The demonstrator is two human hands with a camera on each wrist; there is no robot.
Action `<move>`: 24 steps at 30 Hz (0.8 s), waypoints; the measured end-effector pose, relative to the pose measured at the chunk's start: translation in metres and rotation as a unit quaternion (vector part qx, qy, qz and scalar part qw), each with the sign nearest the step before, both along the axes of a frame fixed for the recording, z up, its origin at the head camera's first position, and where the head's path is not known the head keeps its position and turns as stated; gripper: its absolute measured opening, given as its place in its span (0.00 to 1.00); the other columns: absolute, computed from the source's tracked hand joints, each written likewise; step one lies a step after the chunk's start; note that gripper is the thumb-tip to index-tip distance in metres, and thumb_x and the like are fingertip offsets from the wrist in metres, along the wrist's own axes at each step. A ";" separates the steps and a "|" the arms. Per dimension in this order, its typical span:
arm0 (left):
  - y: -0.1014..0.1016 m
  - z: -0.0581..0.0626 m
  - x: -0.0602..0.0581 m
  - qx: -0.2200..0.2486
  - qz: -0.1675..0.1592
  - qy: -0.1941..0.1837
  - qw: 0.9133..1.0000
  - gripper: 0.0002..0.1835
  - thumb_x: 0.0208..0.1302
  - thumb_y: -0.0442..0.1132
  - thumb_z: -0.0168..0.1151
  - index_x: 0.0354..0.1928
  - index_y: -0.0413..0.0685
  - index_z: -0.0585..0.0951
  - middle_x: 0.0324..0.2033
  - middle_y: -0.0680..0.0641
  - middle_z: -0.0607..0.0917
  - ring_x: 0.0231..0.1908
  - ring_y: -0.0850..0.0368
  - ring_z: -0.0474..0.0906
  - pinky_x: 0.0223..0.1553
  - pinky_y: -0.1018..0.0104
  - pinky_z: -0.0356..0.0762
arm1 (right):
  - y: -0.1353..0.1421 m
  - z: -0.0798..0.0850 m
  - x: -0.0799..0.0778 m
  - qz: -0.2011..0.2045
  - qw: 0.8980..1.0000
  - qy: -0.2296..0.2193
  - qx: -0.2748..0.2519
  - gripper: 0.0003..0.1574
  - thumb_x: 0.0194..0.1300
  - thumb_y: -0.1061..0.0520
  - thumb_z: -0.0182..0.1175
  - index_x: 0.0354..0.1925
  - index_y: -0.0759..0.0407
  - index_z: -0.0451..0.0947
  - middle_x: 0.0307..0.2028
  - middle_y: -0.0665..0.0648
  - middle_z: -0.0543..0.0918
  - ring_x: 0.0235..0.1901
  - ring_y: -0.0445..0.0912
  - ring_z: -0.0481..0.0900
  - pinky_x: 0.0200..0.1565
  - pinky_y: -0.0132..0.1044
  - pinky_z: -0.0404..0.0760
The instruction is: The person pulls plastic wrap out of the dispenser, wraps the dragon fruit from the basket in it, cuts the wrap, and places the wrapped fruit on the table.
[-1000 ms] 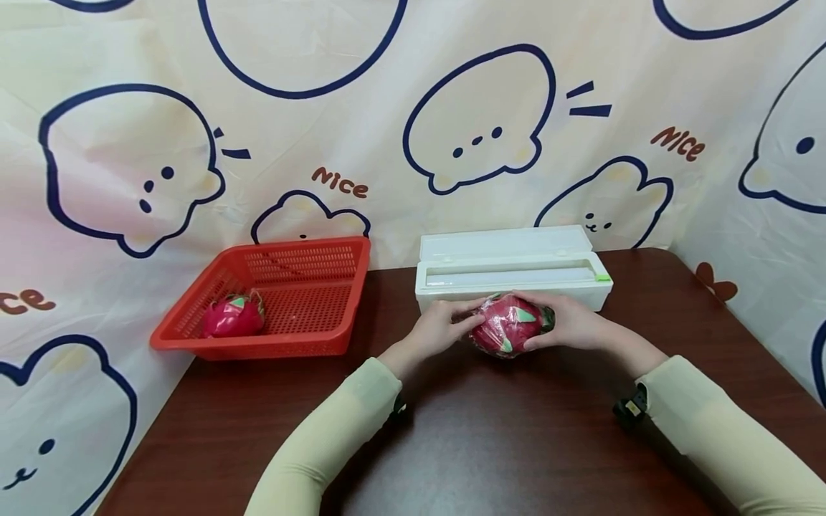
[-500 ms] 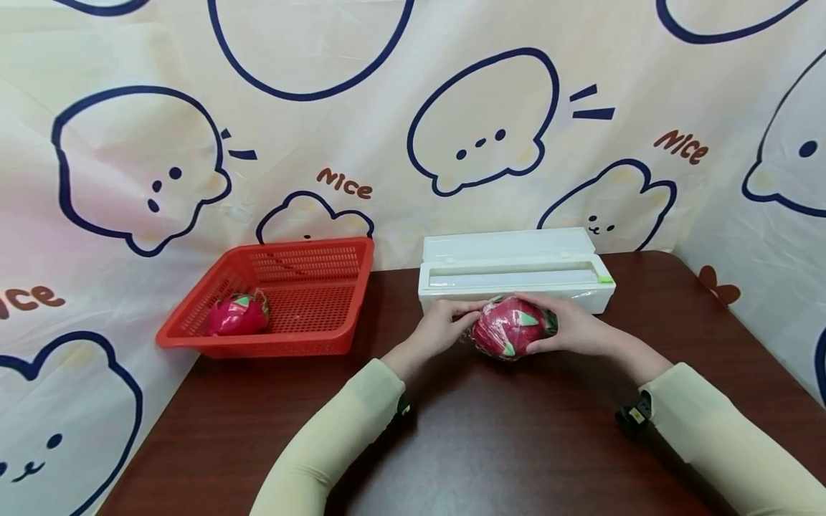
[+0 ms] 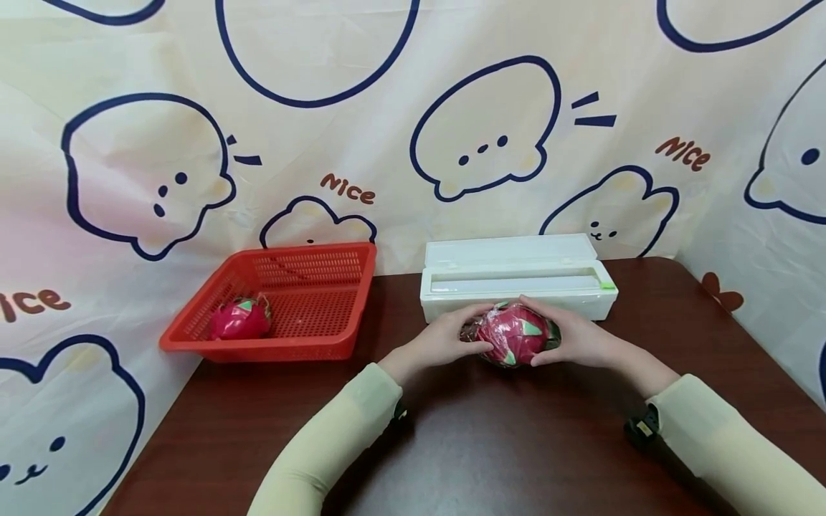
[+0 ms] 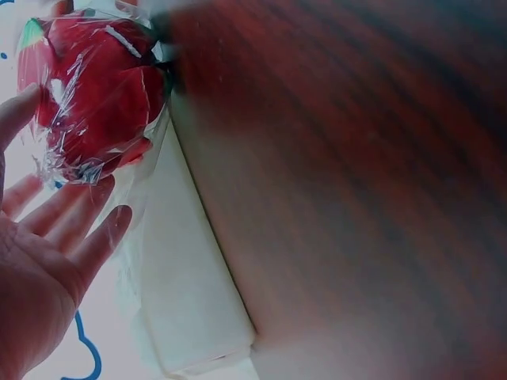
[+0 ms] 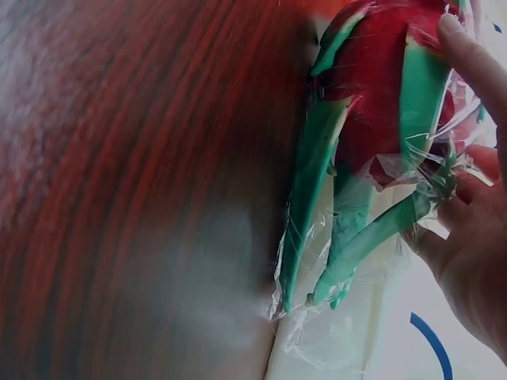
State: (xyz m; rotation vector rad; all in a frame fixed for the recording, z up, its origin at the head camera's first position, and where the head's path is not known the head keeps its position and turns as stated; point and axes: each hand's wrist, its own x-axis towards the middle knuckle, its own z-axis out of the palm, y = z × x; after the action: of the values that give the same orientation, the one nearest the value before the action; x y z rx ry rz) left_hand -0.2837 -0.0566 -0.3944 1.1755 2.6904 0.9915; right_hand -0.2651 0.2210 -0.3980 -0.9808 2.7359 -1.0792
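A dragon fruit [image 3: 511, 333] in clear plastic wrap is held between both hands, low over the table in front of the white box. My left hand [image 3: 445, 340] has its thumb on the fruit's near left side and its fingers behind; in the left wrist view crinkled film bunches at the fingertips [image 4: 103, 186]. Around the other end, my right hand [image 3: 577, 337] grips with thumb in front and fingers behind. Long green scales [image 5: 309, 198] under loose film show in the right wrist view.
A white cling film box [image 3: 445, 304] with its lid raised stands against the patterned cloth backdrop [image 3: 361, 129]. To the left, a red mesh basket [image 3: 271, 350] holds another dragon fruit [image 3: 240, 320]. All this is on a dark brown table [image 3: 490, 444].
My left hand has shifted from pinching at the fruit's upper left to a wider hold around its left end. My right hand keeps its grip. The head view has shifted slightly.
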 end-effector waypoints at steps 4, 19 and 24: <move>0.000 0.002 -0.001 -0.005 -0.011 0.011 1.000 0.36 0.61 0.47 0.69 0.70 0.53 0.66 0.60 0.48 0.77 0.56 0.60 0.74 0.55 0.66 0.72 | 0.003 0.001 0.002 -0.007 1.000 0.008 0.005 0.67 0.46 0.43 0.77 0.75 0.57 0.51 0.68 0.66 0.63 0.63 0.62 0.64 0.55 0.60 0.71; -0.002 0.003 0.001 -0.017 -0.015 0.003 1.000 0.37 0.60 0.48 0.70 0.70 0.52 0.66 0.60 0.48 0.77 0.56 0.58 0.75 0.57 0.62 0.72 | 0.009 0.008 0.007 -0.021 1.000 0.015 0.000 0.63 0.48 0.45 0.77 0.73 0.58 0.55 0.68 0.66 0.63 0.63 0.63 0.63 0.56 0.65 0.67; -0.002 0.004 -0.001 -0.013 -0.025 -0.002 1.000 0.36 0.61 0.47 0.70 0.69 0.52 0.67 0.60 0.49 0.77 0.57 0.60 0.74 0.58 0.63 0.71 | 0.011 0.012 0.008 -0.025 1.000 0.013 -0.001 0.62 0.48 0.46 0.76 0.73 0.59 0.55 0.68 0.67 0.63 0.64 0.64 0.61 0.56 0.66 0.67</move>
State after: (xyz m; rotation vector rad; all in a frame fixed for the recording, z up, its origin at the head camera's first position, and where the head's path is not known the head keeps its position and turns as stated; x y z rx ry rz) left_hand -0.2846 -0.0589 -0.3904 1.2277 2.6486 0.9491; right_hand -0.2570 0.2318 -0.3858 -0.9371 2.7951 -1.0856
